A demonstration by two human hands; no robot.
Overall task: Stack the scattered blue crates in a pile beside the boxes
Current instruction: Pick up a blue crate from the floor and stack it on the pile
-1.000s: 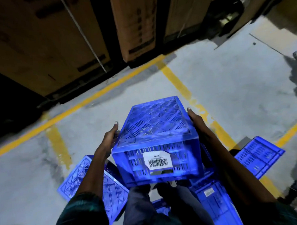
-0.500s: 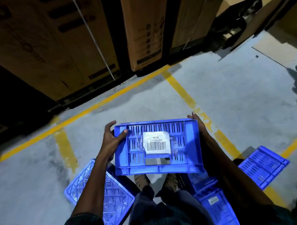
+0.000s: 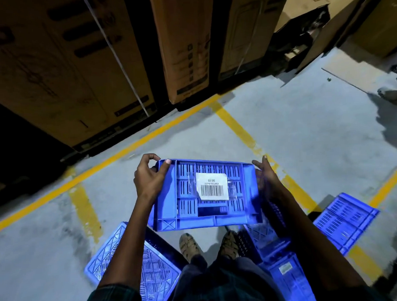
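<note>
Blue crate [image 3: 206, 195] at frame centre, gripped at its ends by left hand [image 3: 149, 179] and right hand [image 3: 267, 177], above the floor [image 3: 304, 128].

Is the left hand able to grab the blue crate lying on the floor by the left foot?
Probably not yet. The left hand is busy gripping the held crate, together with the right hand. The floor crate lies low, uncovered, under that arm.

Person, head-camera view. Sleeves [image 3: 112, 297]: dark green-and-black plaid, pushed up, forearms bare. Trousers [image 3: 222, 282]: dark grey-blue, loose at the knee. Shoes [image 3: 189, 244]: tan, mottled pattern, rounded toes, one pair. Left hand [image 3: 149, 181] and right hand [image 3: 267, 175]: bare, no gloves, rings or watch.
</note>
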